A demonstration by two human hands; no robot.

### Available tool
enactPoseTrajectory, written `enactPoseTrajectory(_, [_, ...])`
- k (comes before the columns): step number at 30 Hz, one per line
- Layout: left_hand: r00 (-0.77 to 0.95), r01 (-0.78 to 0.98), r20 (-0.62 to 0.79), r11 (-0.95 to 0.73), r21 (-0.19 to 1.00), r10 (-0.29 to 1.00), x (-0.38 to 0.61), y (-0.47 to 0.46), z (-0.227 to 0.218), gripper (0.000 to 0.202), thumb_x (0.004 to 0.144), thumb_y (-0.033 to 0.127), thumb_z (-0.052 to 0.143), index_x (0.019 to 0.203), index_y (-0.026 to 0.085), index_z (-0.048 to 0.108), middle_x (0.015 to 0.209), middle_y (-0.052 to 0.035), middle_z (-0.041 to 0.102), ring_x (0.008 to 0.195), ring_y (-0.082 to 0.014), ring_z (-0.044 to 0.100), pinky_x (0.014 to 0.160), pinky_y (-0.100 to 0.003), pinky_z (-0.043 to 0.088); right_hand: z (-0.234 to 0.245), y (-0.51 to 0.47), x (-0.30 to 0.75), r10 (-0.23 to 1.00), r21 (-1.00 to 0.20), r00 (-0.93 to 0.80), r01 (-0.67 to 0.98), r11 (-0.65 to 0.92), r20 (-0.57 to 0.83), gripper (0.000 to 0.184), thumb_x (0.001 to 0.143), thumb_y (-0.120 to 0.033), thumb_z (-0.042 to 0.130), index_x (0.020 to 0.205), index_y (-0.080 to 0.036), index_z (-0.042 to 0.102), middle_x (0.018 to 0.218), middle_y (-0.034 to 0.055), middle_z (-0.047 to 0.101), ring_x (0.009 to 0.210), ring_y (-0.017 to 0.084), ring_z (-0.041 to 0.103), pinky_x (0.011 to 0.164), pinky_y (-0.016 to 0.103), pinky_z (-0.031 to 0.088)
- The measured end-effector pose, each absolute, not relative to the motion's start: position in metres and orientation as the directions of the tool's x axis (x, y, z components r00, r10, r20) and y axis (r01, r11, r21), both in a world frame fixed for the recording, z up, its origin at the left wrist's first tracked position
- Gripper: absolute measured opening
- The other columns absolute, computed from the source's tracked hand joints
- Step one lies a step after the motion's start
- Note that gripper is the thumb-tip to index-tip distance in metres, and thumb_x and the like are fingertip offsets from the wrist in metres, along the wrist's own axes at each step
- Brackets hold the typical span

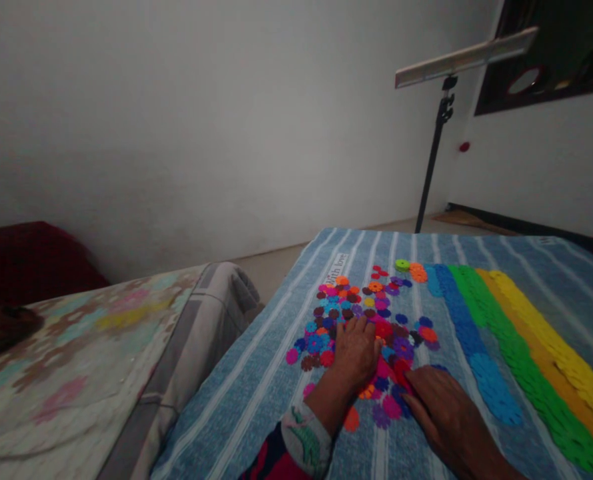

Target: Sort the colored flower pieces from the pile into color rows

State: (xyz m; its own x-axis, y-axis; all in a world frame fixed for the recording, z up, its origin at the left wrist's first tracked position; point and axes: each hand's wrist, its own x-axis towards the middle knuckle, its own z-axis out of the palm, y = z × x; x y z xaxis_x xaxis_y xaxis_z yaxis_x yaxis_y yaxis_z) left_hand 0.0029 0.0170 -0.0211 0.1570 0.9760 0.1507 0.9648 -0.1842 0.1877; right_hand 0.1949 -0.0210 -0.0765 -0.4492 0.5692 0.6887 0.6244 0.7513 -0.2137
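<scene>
A scattered pile of flower-shaped discs [314, 343] in many colours lies on a blue striped cloth [236, 393]. My left hand [356, 350] rests palm down on the pile, its fingers a little bent and apart over the discs; what lies under the palm is hidden. To its right, my right hand [439, 407] pinches red flower discs [401, 375] at the near right side of the pile. Beyond that hand, overlapping discs form long rows by colour: blue [464, 320], green [516, 360], orange [541, 347] and yellow [556, 340].
Small green [402, 265] and orange stacks [418, 272] sit at the rows' far end. A label reading "with love" [337, 267] is on the cloth. Left stands a surface with a floral cover [101, 347]. Behind, a black stand [431, 160] carries a flat panel [466, 59].
</scene>
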Motion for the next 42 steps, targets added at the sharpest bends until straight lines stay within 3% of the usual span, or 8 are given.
enactPoseTrajectory(3, [0.08, 0.972, 0.202, -0.122, 0.201, 0.976, -0.003, 0.02, -0.017, 0.025, 0.095, 0.028, 0.046, 0.113, 0.018, 0.061, 0.127, -0.0113, 0.06, 0.118, -0.0256, 0.054, 0.101, -0.042, 0.041, -0.079, -0.02, 0.196, 0.564, -0.218, -0.45, 0.614, 0.758, 0.692, 0.015, 0.095, -0.023, 0.048, 0.1, -0.022, 0.063, 0.086, 0.0072, 0.069, 0.079, 0.022, 0.064, 0.074, 0.038, 0.051])
enactPoseTrajectory(7, [-0.081, 0.985, 0.223, 0.043, 0.168, 0.971, -0.014, 0.022, -0.013, 0.032, 0.095, 0.035, 0.049, 0.117, 0.016, 0.06, 0.127, -0.0154, 0.059, 0.122, -0.031, 0.051, 0.103, -0.049, 0.037, -0.079, -0.021, 0.195, 0.576, -0.217, -0.453, 0.627, 0.749, 0.681, 0.014, 0.095, -0.022, 0.048, 0.099, -0.022, 0.062, 0.088, 0.0079, 0.068, 0.081, 0.023, 0.064, 0.076, 0.04, 0.05])
enactPoseTrajectory(11, [-0.039, 0.987, 0.18, 0.01, 0.16, 0.983, -0.007, 0.019, -0.015, 0.034, 0.095, 0.038, 0.048, 0.118, 0.016, 0.06, 0.123, -0.015, 0.062, 0.12, -0.0315, 0.052, 0.104, -0.052, 0.034, -0.078, -0.021, 0.195, 0.579, -0.206, -0.465, 0.633, 0.747, 0.67, 0.014, 0.095, -0.022, 0.048, 0.097, -0.022, 0.063, 0.089, 0.0076, 0.068, 0.081, 0.023, 0.064, 0.076, 0.039, 0.05])
enactPoseTrajectory(14, [0.0, 0.981, 0.199, -0.038, 0.188, 0.98, -0.006, 0.022, -0.017, 0.027, 0.097, 0.029, 0.044, 0.114, 0.019, 0.062, 0.121, -0.0114, 0.063, 0.116, -0.0266, 0.055, 0.105, -0.047, 0.034, -0.077, -0.021, 0.195, 0.571, -0.193, -0.47, 0.634, 0.749, 0.673, 0.015, 0.096, -0.022, 0.048, 0.096, -0.022, 0.063, 0.088, 0.0073, 0.068, 0.081, 0.022, 0.064, 0.075, 0.038, 0.049])
enactPoseTrajectory(21, [-0.21, 0.975, 0.189, 0.191, 0.115, 0.959, -0.04, 0.042, -0.021, 0.028, 0.095, 0.017, 0.039, 0.105, 0.014, 0.065, 0.11, -0.0137, 0.066, 0.11, -0.0271, 0.058, 0.093, -0.039, 0.04, -0.081, -0.02, 0.196, 0.515, -0.148, -0.461, 0.625, 0.767, 0.722, 0.018, 0.098, -0.025, 0.045, 0.101, -0.019, 0.061, 0.089, 0.0078, 0.067, 0.083, 0.022, 0.063, 0.076, 0.037, 0.048])
enactPoseTrajectory(33, [-0.207, 0.972, 0.195, 0.178, 0.154, 0.959, -0.046, 0.046, -0.018, 0.027, 0.09, 0.013, 0.043, 0.097, 0.015, 0.069, 0.103, -0.0132, 0.072, 0.103, -0.0258, 0.063, 0.099, -0.041, 0.035, -0.079, -0.02, 0.197, 0.546, -0.167, -0.476, 0.629, 0.759, 0.69, 0.014, 0.098, -0.023, 0.046, 0.102, -0.02, 0.06, 0.091, 0.0078, 0.067, 0.085, 0.022, 0.062, 0.077, 0.038, 0.047])
enactPoseTrajectory(38, [-0.238, 0.944, 0.352, 0.13, 0.303, 0.905, -0.047, 0.045, -0.015, 0.025, 0.089, 0.015, 0.046, 0.092, 0.016, 0.072, 0.095, -0.0117, 0.073, 0.097, -0.0247, 0.065, 0.102, -0.042, 0.035, -0.076, -0.02, 0.197, 0.587, -0.221, -0.45, 0.635, 0.74, 0.673, 0.014, 0.097, -0.023, 0.048, 0.101, -0.02, 0.061, 0.089, 0.0071, 0.067, 0.082, 0.021, 0.063, 0.076, 0.037, 0.048])
enactPoseTrajectory(42, [-0.22, 0.79, 0.389, -0.071, 0.609, 0.894, -0.036, 0.042, -0.016, 0.021, 0.085, 0.019, 0.052, 0.089, 0.016, 0.072, 0.089, -0.0085, 0.073, 0.088, -0.0211, 0.065, 0.086, -0.033, 0.045, -0.068, -0.018, 0.197, 0.598, -0.266, -0.392, 0.634, 0.726, 0.699, 0.015, 0.097, -0.022, 0.049, 0.102, -0.02, 0.063, 0.091, 0.0072, 0.069, 0.085, 0.021, 0.065, 0.079, 0.037, 0.05])
